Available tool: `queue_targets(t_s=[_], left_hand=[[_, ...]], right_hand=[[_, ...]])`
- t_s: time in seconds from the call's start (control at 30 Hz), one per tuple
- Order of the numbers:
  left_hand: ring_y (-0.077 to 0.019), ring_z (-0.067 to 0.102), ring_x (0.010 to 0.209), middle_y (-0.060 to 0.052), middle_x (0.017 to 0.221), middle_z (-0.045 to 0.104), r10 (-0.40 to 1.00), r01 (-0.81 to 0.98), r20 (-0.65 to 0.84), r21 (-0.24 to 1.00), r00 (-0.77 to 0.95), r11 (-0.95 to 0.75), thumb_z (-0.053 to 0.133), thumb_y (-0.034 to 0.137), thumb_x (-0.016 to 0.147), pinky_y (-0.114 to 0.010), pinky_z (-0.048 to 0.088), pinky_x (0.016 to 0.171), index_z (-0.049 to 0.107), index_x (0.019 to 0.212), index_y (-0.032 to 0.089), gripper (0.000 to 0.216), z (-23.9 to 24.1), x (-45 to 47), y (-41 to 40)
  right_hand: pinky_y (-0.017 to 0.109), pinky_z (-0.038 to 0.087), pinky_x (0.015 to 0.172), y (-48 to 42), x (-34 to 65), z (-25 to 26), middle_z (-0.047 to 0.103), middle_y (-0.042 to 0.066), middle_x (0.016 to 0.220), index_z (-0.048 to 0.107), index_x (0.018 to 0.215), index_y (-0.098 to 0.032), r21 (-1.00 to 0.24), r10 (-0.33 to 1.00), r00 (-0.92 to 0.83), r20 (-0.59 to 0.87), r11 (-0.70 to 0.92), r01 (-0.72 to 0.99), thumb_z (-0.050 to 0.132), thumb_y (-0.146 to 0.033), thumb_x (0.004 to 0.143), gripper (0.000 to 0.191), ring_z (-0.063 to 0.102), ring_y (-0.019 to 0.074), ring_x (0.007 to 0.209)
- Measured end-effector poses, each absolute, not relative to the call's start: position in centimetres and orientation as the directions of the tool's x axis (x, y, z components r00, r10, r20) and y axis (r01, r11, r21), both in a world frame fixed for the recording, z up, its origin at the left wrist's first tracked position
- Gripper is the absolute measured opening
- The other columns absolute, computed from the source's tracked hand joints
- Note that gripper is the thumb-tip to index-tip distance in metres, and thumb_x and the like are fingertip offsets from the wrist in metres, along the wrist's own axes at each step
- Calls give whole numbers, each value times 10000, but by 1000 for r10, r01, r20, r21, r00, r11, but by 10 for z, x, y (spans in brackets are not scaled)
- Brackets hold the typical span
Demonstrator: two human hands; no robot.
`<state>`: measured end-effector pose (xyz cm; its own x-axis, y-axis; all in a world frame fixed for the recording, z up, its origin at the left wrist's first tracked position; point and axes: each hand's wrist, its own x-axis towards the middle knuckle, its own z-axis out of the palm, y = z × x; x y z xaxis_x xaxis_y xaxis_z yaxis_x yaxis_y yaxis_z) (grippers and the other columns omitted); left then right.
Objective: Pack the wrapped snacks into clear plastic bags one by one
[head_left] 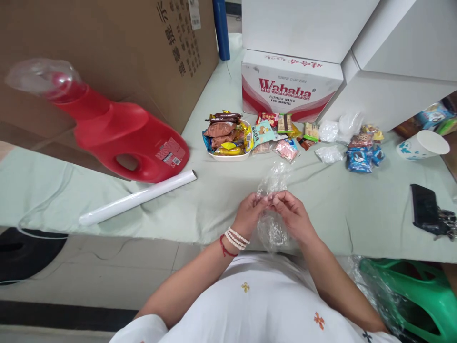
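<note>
Left hand (250,213) and right hand (293,215) pinch, fingertips closed, the mouth of a thin clear crinkly plastic bag (273,232), held above the near edge of the pale green cloth-covered table (321,205). Risk: film may tear or slip if the 2 pinches pull unevenly.

A thin, clear, crinkled plastic bag (273,209); glossy red plastic jug (121,136); matt pale-green cloth (214,200).
</note>
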<state>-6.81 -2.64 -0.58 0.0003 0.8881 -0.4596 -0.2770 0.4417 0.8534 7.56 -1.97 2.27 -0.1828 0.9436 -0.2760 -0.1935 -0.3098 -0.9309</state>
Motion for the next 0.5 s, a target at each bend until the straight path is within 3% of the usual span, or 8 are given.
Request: queue_targets(t_s=[0.13, 0.23, 0.33, 0.4, 0.5], left_hand=[[-142, 635, 694, 18, 747, 610, 860, -293, -458, 874, -225, 388, 609, 558, 854, -236, 507, 554, 481, 810, 224, 360, -12, -68, -16], [-78, 502, 497, 82, 661, 481, 793, -366, -520, 838, -316, 404, 580, 524, 876, -169, 372, 427, 432, 844, 241, 321, -21, -74, -5], [-52, 347, 434, 99, 626, 406, 810, -399, -496, 843, -314, 362, 607, 484, 873, -159, 274, 387, 417, 832, 241, 311, -26, -77, 1], [-57, 328, 445, 93, 620, 389, 844, -398, -462, 853, -272, 338, 634, 493, 868, -168, 271, 385, 430, 827, 240, 328, -26, -74, 1], [-67, 328, 457, 83, 616, 385, 874, -386, -436, 860, -217, 333, 667, 563, 852, -179, 260, 374, 458, 829, 239, 385, -25, -68, -1]], right_hand=[[363, 575, 839, -18, 92, 22, 675, 32, 1013, 600, 782, -245, -899, 949, -13, -314, -302, -316, 833, -544, 750, 380, 648, 182, 840], [319, 585, 756, -12, 125, 16, 685, 24, 1018, 595, 778, -242, -854, 925, 27, -378, -337, -396, 870, -475, 722, 364, 635, 149, 767], [273, 581, 691, -5, 159, 9, 686, 14, 977, 599, 775, -236, -828, 903, 50, -427, -368, -423, 914, -437, 666, 390, 622, 126, 722], [289, 594, 695, -2, 170, 4, 686, 17, 935, 609, 803, -238, -823, 888, 67, -455, -390, -412, 889, -505, 690, 403, 645, 142, 741], [357, 619, 747, -1, 166, 0, 712, 32, 969, 642, 993, -264, -830, 873, 21, -487, -456, -321, 823, -598, 748, 452, 694, 193, 846]])
